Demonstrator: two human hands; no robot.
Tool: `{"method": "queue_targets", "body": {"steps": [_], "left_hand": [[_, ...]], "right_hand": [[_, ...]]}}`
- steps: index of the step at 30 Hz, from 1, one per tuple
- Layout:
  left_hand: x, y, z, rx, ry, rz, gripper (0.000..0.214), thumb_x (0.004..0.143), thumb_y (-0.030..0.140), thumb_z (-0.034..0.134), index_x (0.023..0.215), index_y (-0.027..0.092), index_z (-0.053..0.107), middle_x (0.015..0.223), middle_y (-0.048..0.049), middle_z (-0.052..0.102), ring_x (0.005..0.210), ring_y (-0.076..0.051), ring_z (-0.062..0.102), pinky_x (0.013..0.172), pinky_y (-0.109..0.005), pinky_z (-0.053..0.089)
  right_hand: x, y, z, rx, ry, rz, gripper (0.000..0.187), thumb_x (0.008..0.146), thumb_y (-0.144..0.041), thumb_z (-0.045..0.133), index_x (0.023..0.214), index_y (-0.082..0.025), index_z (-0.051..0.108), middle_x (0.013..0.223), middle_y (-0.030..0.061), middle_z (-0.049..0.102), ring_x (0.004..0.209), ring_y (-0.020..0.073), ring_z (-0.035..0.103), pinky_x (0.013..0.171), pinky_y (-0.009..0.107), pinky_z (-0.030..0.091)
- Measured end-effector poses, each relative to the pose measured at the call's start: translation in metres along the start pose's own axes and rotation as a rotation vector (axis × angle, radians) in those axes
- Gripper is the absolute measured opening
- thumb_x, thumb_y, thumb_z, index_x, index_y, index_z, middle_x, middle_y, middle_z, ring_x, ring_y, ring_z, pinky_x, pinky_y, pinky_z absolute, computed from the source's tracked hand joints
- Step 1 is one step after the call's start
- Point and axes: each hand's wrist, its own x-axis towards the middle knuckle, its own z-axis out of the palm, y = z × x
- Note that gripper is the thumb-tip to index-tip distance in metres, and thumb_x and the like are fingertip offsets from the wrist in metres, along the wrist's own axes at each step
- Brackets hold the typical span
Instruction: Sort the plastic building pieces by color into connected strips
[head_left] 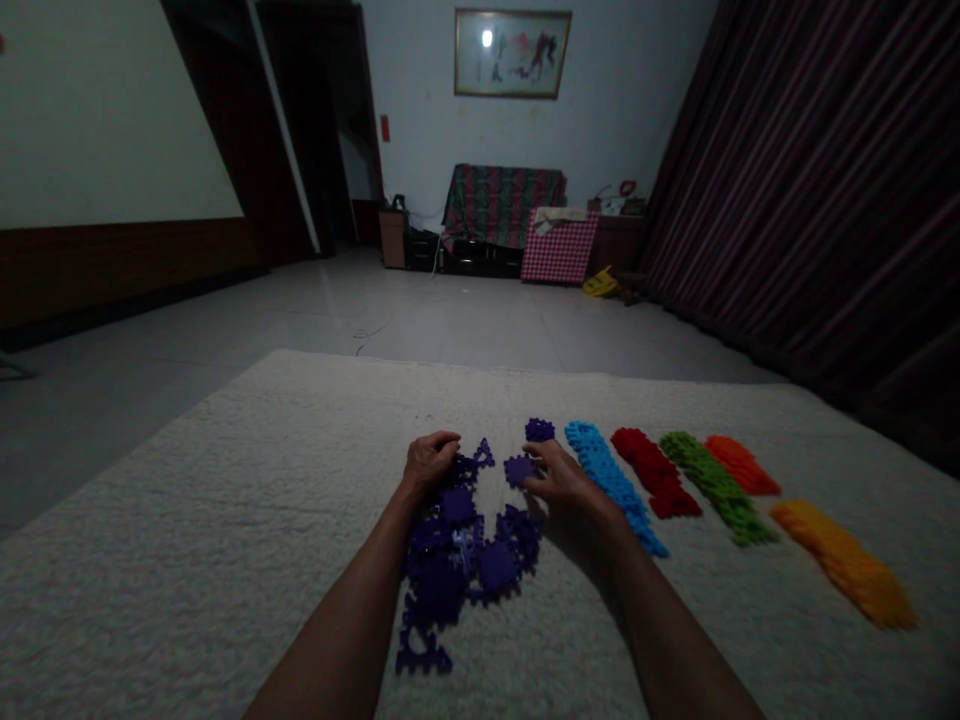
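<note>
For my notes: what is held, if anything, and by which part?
The right hand holds a purple square piece by its right edge; for the left hand, I cannot tell.

A cream rug (337,420) spreads beneath the fingers (448,437), and pale tiled floor (480,325) lies beyond them. Far ahead of the fingers, along a pale wall (420,90), stand low black drawers (480,262) under a striped cloth (502,200), with a checked cloth (559,250) just to its right. A framed picture (512,55) hangs above, catching one bright reflection. Ahead and left of the fingers is a dark doorway (315,130); to their right, a long dark curtain (810,200). The light is dim.
</note>
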Motion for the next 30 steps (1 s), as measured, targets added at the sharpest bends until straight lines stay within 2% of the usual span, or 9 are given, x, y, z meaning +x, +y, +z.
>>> {"method": "queue_targets", "body": {"steps": [3, 6, 9, 12, 16, 19, 22, 26, 30], "left_hand": [[0.001, -0.003, 0.001, -0.002, -0.004, 0.001, 0.025, 0.076, 0.028, 0.060, 0.093, 0.019, 0.077, 0.091, -0.0047, 0.077, 0.085, -0.020, 0.072, 0.084, -0.031, 0.056], [0.002, -0.005, 0.002, 0.009, -0.008, 0.012, 0.026, 0.076, 0.029, 0.059, 0.093, 0.020, 0.077, 0.091, -0.0046, 0.077, 0.086, -0.020, 0.072, 0.084, -0.032, 0.056], [0.002, -0.004, 0.001, 0.011, -0.004, 0.005, 0.026, 0.076, 0.029, 0.060, 0.093, 0.019, 0.077, 0.092, -0.0048, 0.077, 0.087, -0.020, 0.071, 0.085, -0.032, 0.055], [0.001, -0.001, 0.001, 0.002, -0.003, -0.005, 0.025, 0.076, 0.028, 0.060, 0.092, 0.019, 0.077, 0.092, -0.0047, 0.077, 0.087, -0.020, 0.071, 0.086, -0.031, 0.055], [0.001, 0.001, 0.001, 0.027, 0.010, 0.003, 0.022, 0.076, 0.027, 0.061, 0.090, 0.020, 0.077, 0.093, -0.0038, 0.077, 0.088, -0.019, 0.071, 0.088, -0.031, 0.054], [0.001, -0.001, 0.002, 0.030, 0.012, 0.007, 0.023, 0.076, 0.028, 0.060, 0.091, 0.021, 0.077, 0.094, -0.0035, 0.077, 0.089, -0.019, 0.071, 0.088, -0.031, 0.054], [0.002, -0.003, 0.002, 0.019, 0.003, 0.003, 0.024, 0.077, 0.028, 0.060, 0.092, 0.021, 0.077, 0.093, -0.0036, 0.077, 0.088, -0.019, 0.071, 0.087, -0.031, 0.055], [0.001, -0.003, 0.002, 0.004, 0.006, -0.013, 0.024, 0.076, 0.028, 0.060, 0.091, 0.021, 0.077, 0.091, -0.0037, 0.077, 0.086, -0.019, 0.071, 0.086, -0.031, 0.055], [0.001, -0.002, 0.002, -0.008, 0.007, 0.007, 0.025, 0.075, 0.030, 0.060, 0.091, 0.020, 0.077, 0.092, -0.0040, 0.077, 0.088, -0.020, 0.071, 0.087, -0.032, 0.054]], "right_hand": [[0.001, -0.003, 0.002, -0.076, 0.015, 0.048, 0.059, 0.070, -0.020, 0.067, 0.128, -0.020, 0.057, 0.120, 0.0110, 0.059, 0.110, 0.0240, 0.058, 0.095, 0.035, 0.046], [-0.003, -0.020, 0.010, -0.149, 0.029, 0.187, 0.064, 0.074, -0.035, 0.069, 0.132, -0.011, 0.052, 0.121, 0.0173, 0.055, 0.113, 0.0286, 0.056, 0.097, 0.037, 0.044], [-0.008, -0.038, 0.019, -0.193, 0.079, 0.257, 0.069, 0.076, -0.048, 0.066, 0.132, -0.011, 0.051, 0.124, 0.0200, 0.052, 0.117, 0.0341, 0.052, 0.098, 0.042, 0.042], [-0.013, -0.047, 0.029, -0.252, 0.129, 0.261, 0.059, 0.077, -0.045, 0.065, 0.127, -0.015, 0.054, 0.122, 0.0186, 0.053, 0.115, 0.0337, 0.051, 0.095, 0.042, 0.042], [-0.013, -0.044, 0.036, -0.255, 0.172, 0.235, 0.047, 0.077, -0.038, 0.063, 0.119, -0.018, 0.058, 0.114, 0.0151, 0.055, 0.109, 0.0301, 0.054, 0.092, 0.038, 0.043], [-0.007, -0.037, 0.031, -0.234, 0.220, 0.242, 0.051, 0.078, -0.040, 0.063, 0.124, -0.018, 0.056, 0.115, 0.0148, 0.054, 0.110, 0.0297, 0.054, 0.093, 0.037, 0.043], [0.008, -0.032, 0.016, -0.269, 0.273, 0.286, 0.053, 0.079, -0.042, 0.062, 0.126, -0.017, 0.055, 0.118, 0.0157, 0.053, 0.113, 0.0310, 0.052, 0.096, 0.039, 0.041], [0.032, -0.027, -0.004, -0.366, 0.279, 0.396, 0.050, 0.081, -0.044, 0.061, 0.122, -0.016, 0.058, 0.119, 0.0180, 0.053, 0.117, 0.0341, 0.049, 0.097, 0.043, 0.038], [0.049, -0.019, -0.010, -0.440, 0.284, 0.408, 0.049, 0.081, -0.047, 0.059, 0.119, -0.015, 0.059, 0.119, 0.0189, 0.054, 0.117, 0.0353, 0.049, 0.098, 0.046, 0.035]]}}
